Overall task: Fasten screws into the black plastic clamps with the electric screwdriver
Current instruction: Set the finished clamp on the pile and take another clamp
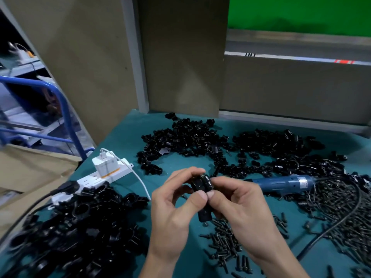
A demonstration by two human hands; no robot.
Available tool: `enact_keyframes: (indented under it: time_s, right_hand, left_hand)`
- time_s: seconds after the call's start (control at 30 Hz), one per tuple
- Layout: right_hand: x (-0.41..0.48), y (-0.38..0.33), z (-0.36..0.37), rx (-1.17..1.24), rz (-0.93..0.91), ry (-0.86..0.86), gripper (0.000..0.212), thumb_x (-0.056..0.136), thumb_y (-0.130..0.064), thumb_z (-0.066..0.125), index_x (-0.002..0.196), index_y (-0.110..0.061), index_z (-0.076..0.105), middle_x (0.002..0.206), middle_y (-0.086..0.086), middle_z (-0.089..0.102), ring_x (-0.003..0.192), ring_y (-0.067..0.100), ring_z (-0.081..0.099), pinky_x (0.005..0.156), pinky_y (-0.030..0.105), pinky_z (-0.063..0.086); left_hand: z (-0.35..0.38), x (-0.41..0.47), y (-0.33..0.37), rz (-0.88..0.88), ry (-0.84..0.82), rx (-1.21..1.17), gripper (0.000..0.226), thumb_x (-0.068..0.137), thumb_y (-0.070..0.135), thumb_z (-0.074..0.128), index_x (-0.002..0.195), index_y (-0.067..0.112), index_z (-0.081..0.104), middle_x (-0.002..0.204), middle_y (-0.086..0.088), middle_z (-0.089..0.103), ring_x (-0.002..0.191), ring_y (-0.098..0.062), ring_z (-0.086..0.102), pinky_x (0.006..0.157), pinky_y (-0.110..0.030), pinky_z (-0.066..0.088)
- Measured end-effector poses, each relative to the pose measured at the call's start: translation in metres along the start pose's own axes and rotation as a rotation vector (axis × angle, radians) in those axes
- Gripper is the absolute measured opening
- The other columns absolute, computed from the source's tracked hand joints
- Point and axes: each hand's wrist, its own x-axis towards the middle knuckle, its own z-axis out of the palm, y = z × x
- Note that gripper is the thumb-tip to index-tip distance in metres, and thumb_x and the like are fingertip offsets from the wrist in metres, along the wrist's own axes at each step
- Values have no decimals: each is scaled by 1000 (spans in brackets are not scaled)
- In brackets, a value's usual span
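**Both hands on one clamp, above the worktop**

The two hands meet at the middle of the view, wrists rising from the lower edge and both held off the green worktop point(128, 133). The left hand point(176, 205) has its fingers curled over the top of a black clamp point(200, 185), with the thumb pressed on the near face. The right hand point(236, 203) pinches the same clamp from the other side – its thumb lies just beside the left thumb, tips nearly touching, and its fingers are tucked behind the part. The clamp stands roughly upright between them, its lower end poking out below the thumbs. Whether a screw sits in it cannot be told.

The screwdriver point(285, 182), blue, lies on the worktop just beyond the right hand, untouched, its black cable point(331, 227) looping back through loose screws point(224, 241) – these spread below and right of the hands. More clamps lie in heaps: one at the far side point(190, 137), another near left point(80, 227). A white power strip point(104, 177) with a charger point(105, 164) plugged in sits at the left edge.
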Motion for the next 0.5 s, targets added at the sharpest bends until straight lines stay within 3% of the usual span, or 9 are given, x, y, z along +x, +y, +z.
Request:
enact_keyframes:
  time_s: [0.27, 0.4, 0.5]
  right_hand:
    - [-3, 0, 2, 17, 2, -29, 21, 100, -18, 64, 107, -27, 82, 87, 1, 77, 70, 7, 61, 61, 20, 47]
    - [-4, 3, 0, 29, 40, -33, 25, 103, -9, 59, 108, -21, 80, 98, 12, 78, 83, 18, 70, 70, 25, 54]
    - [-5, 6, -2, 69, 57, 5, 21, 99, -5, 64, 100, -18, 80, 93, 9, 78, 85, 19, 72, 74, 25, 57]
  left_hand:
    - [1, 2, 5, 5, -7, -24, 32, 71, 35, 82, 102, 27, 82, 99, 3, 72, 94, -13, 68, 83, -21, 52]
    - [1, 1, 2, -48, -9, -17, 32, 67, 37, 83, 98, 30, 80, 94, 2, 70, 91, -17, 66, 83, -31, 53]
    - [3, -1, -1, -76, -27, -54, 31, 67, 32, 82, 98, 28, 79, 93, -1, 69, 89, -16, 65, 81, -27, 53]
